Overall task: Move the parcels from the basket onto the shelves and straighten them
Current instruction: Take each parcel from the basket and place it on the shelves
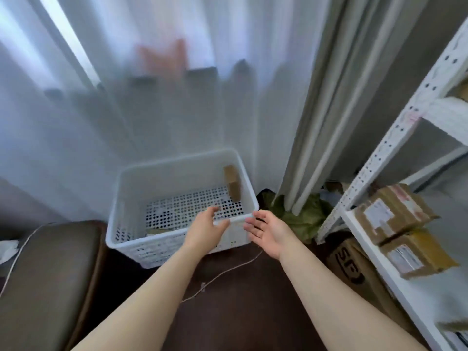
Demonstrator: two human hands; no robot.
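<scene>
Both hands are held open and empty: the left hand (206, 230) is reached over the near rim of the white basket (177, 158) with relaxed fingers, and the right hand (267, 233) is spread palm-inward just outside the basket's near right corner. One small brown parcel (233, 182) is seen inside, propped on edge against the far right wall. Something pale and flat (158, 230) is glimpsed on the perforated floor near the front wall, but it is too blurred to be named. The propped parcel is judged likely to topple flat if it is brushed rather than gripped, since it is supported only by the wall. The light basket may be dragged or tipped if the rim is caught by a wrist as the parcel is lifted out. A thin cord (228, 271) is laid across the dark floor below the arms, and it could be snagged in the turn toward the shelves (379, 158) at the right. On the shelf, two taped parcels (391, 214) are set askew near the front edge, so one could be nudged off if a new parcel is pushed in beside them carelessly. The flat item could be overlooked and left behind.
</scene>
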